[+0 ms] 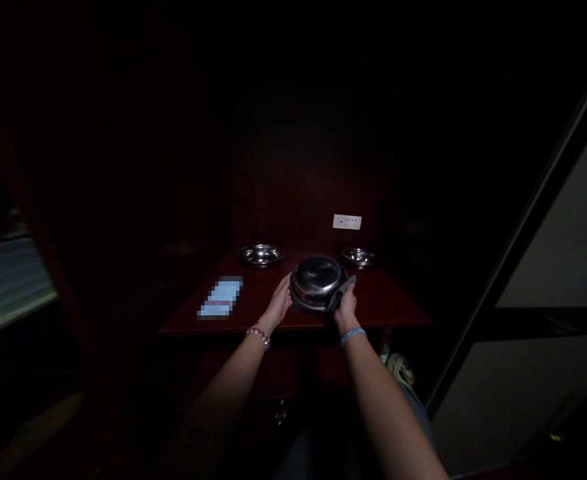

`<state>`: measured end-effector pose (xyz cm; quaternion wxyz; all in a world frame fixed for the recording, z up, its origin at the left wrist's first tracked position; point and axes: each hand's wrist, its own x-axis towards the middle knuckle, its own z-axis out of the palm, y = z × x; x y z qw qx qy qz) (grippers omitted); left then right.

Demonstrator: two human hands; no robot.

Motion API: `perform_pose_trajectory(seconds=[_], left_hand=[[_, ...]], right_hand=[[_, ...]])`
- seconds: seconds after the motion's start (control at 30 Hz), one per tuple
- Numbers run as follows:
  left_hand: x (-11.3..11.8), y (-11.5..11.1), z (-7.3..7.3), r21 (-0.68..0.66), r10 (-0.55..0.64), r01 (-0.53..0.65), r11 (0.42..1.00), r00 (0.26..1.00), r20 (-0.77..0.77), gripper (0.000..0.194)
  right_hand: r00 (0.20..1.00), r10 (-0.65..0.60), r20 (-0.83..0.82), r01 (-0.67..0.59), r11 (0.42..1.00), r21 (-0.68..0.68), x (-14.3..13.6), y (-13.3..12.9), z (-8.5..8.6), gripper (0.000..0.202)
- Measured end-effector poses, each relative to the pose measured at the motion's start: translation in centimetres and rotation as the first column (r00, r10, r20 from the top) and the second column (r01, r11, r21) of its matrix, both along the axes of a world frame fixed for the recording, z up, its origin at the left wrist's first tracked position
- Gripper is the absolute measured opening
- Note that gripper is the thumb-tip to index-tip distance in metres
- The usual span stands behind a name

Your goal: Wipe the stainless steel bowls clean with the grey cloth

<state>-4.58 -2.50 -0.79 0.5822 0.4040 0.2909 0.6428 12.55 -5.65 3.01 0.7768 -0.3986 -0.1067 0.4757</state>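
I see the left hand (280, 303) gripping one side of an upturned, round, shiny steel bowl (318, 275) above the front edge of the dark red wooden surface (388, 308), probably to steady it. The right hand (346, 308) clasps a thin grey cloth (342, 291) against the opposite side, seemingly keeping it pressed to metal. Toward the back corners, a wide steel basin (261, 257) and a smaller steel dish (358, 259) sit open side up, perhaps kept beyond the elbows' reach.

Likely a home, glossy reddish desk (383, 307), white wall socket (347, 222)
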Motion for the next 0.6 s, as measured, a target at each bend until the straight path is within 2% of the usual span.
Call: perform_pose_trajectory(seconds=[0.33, 0.47, 0.6], left_hand=[[0.7, 0.4, 0.3, 0.156, 0.026, -0.045, 0.987, 0.992, 0.121, 0.045], [0.6, 0.9, 0.1, 0.157, 0.058, -0.077, 0.985, 0.991, 0.119, 0.041], [0.3, 1.6, -0.2, 0.103, 0.120, -0.134, 0.986, 0.983, 0.136, 0.037]], right_hand=[[0.995, 0.080, 0.063, -0.084, 0.994, 0.065, -0.6, -0.1, 0.1, 0.039], [0.988, 0.102, 0.114, -0.110, 0.992, 0.067, -0.3, -0.1, 0.1, 0.039], [0.979, 0.161, 0.129, -0.170, 0.983, 0.063, 0.1, 0.2, -0.1, 0.037]])
